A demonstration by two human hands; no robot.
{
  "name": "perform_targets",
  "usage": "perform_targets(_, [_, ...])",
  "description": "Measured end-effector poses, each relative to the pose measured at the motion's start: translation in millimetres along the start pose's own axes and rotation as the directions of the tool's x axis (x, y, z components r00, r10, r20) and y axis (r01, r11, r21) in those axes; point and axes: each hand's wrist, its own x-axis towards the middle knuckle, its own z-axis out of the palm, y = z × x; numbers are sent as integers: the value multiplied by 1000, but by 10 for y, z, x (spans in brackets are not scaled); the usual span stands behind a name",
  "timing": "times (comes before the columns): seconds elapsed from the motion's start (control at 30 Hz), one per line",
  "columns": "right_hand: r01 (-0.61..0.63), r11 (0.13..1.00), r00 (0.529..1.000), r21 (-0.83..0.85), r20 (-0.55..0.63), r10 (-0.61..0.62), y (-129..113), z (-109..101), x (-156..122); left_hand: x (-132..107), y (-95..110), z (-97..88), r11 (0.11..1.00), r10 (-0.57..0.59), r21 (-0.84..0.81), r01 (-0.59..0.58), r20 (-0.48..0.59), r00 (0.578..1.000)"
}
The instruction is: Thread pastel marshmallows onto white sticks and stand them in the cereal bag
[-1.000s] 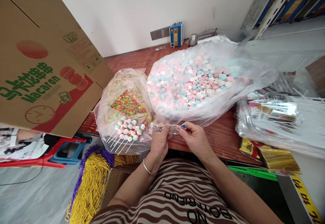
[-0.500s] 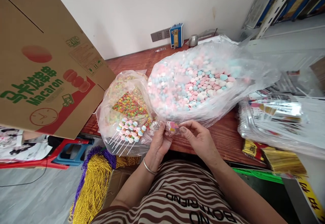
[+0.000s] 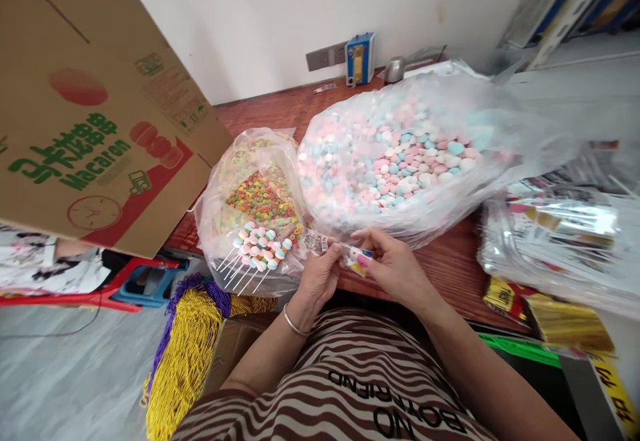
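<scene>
We had a small clear wrapper (image 3: 357, 257) stretched between both hands above the near edge of the bench (image 3: 450, 264), just on the near side of a large bag of sweets (image 3: 400, 174). Our left grip (image 3: 320, 277) was pinching it, thumb on top, with a barcoded end poking out to the left; our right grip (image 3: 397, 269) was grasping the brightly printed end in its fingers. A pale bracelet (image 3: 295, 322) circled the left wrist. Just left of our hands, a bunch of marshmallow sticks (image 3: 260, 247) lay on the near part of a bag of cereal rings (image 3: 220, 181), the white sticks pointing left and toward us. The sweets in the big bag were pink, white and pale blue, and its left side met the bag of rings. Farther left a cardboard box (image 3: 125, 121) marked "Macaron" leaned over the bench, and below it, near us, hung gold beads (image 3: 185, 354) with a purple string among them. At the far side, by the wall, we saw a blue box (image 3: 361, 59) beside a metal cup (image 3: 395, 69). To the right lay a pile of printed plastic bags (image 3: 565, 227), with gold twist ties (image 3: 573, 321) on its near side.
</scene>
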Motion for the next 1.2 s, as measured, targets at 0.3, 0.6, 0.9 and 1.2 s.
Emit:
perform_targets(0.3, [310,925,941,-220,211,-266,-100,181,173,-62,68,-215,994,-14,-109,9,-43,999])
perform_targets(0.6, [553,729,782,-403,554,-286,-452,1162,679,-498,1065,-1527,843,371,-183,-506,-483,793])
perform_targets(0.9, [775,456,576,-437,785,-228,-623,2835,875,-940,1197,-2065,766,500,-89,-637,-541,676])
perform_targets(1.2, [519,524,840,-675,515,-168,-576,1731,980,-572,1141,-1940,805,393,-228,-548,-488,780])
